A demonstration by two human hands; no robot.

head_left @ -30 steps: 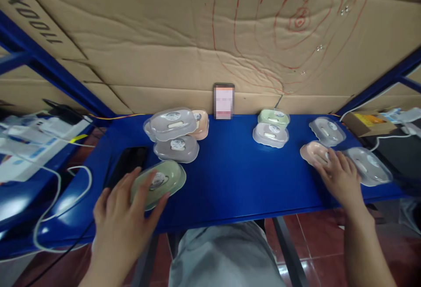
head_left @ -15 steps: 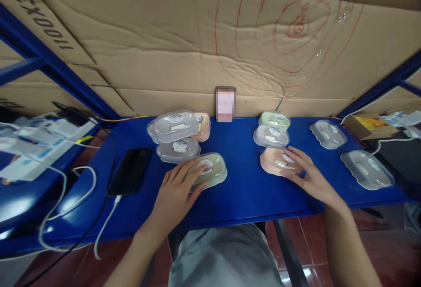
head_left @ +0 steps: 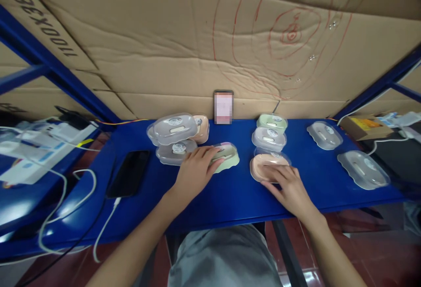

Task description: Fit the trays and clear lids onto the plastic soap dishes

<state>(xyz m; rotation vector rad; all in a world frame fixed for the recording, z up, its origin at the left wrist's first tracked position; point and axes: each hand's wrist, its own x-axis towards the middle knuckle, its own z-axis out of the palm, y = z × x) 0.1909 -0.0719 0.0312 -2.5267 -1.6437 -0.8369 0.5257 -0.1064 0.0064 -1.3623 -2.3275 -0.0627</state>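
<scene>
On the blue table (head_left: 230,193), a green soap box (head_left: 226,157) is gripped by the left hand (head_left: 195,171), while spread right hand (head_left: 289,188) fingers are laid on a pink soap box (head_left: 265,166).

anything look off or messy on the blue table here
Nothing is spilled or broken. The one untidy spot is the left pile of soap boxes: they overlap crookedly, the top clear one askew. The left hand rests on a green box, the right hand on a pink one.
</scene>
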